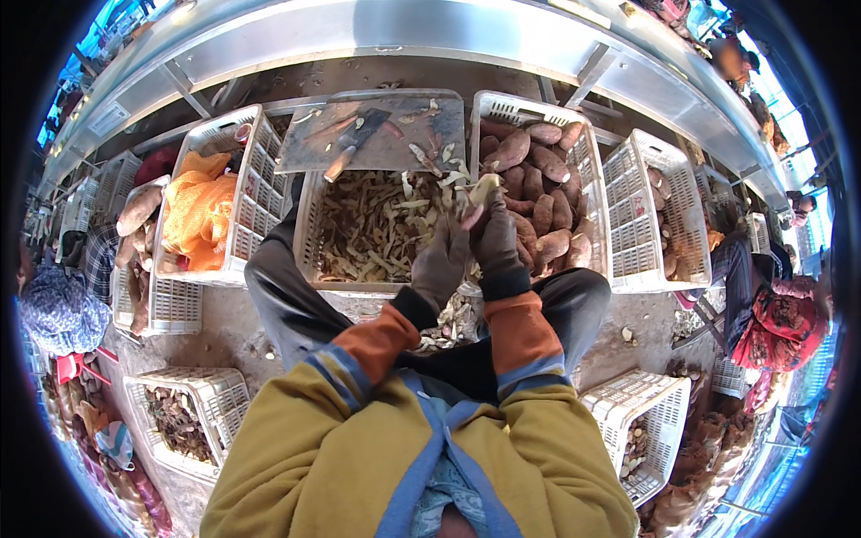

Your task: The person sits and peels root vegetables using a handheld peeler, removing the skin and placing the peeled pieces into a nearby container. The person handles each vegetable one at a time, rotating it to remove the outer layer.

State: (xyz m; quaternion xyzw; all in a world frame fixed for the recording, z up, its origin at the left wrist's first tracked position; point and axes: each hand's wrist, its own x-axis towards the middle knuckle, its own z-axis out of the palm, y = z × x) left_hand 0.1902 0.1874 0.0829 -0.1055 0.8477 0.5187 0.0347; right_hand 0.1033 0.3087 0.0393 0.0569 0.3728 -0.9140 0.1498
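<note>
A partly peeled sweet potato shows pale flesh between my two gloved hands, above the right side of the peelings crate. My right hand is closed around it, near the crate of unpeeled sweet potatoes. Close beside it, my left hand has its fingers against a reddish piece, which may be part of the same root. Blur hides whether the left hand holds a tool. Beneath and left of the hands, a white plastic crate contains many strips of peel.
A board across the crate's far side bears a wooden-handled knife and scraps. An orange mesh sack fills a crate at left. More crates stand right and behind. A metal table spans the front; people sit nearby.
</note>
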